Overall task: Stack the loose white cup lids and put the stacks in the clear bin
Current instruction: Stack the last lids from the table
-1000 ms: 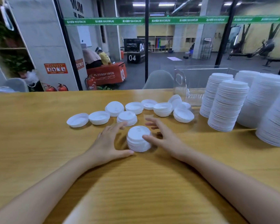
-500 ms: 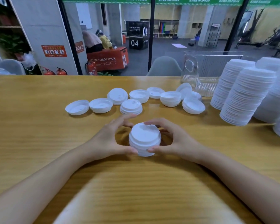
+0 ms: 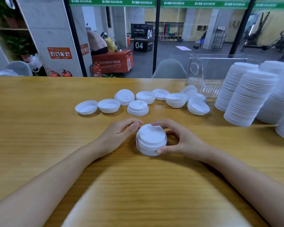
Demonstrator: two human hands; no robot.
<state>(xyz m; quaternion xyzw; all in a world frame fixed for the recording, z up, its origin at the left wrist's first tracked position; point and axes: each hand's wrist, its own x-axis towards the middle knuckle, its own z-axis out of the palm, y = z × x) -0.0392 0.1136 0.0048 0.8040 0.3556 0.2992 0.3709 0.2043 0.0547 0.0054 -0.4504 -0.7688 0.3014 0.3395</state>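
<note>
Most of the job looks left: loose lids (image 3: 108,105) lie strewn on the table (image 3: 39,128), tall stacks (image 3: 251,99) stand beside the bin (image 3: 210,71), and the right hand (image 3: 180,141) grips a short stack (image 3: 152,138) midtable, left hand (image 3: 120,136) curled beside it, contact unclear.

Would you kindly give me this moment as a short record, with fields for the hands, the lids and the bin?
right hand: grips the small lid stack, thumb on its near side, fingers on its far side
left hand: fingers curled at the stack's left edge; grip unclear
loose lids: in a row on the table beyond the hands, some in short piles
clear bin: at the table's far edge, beside the tall lid stacks; visible part holds no lids
</note>
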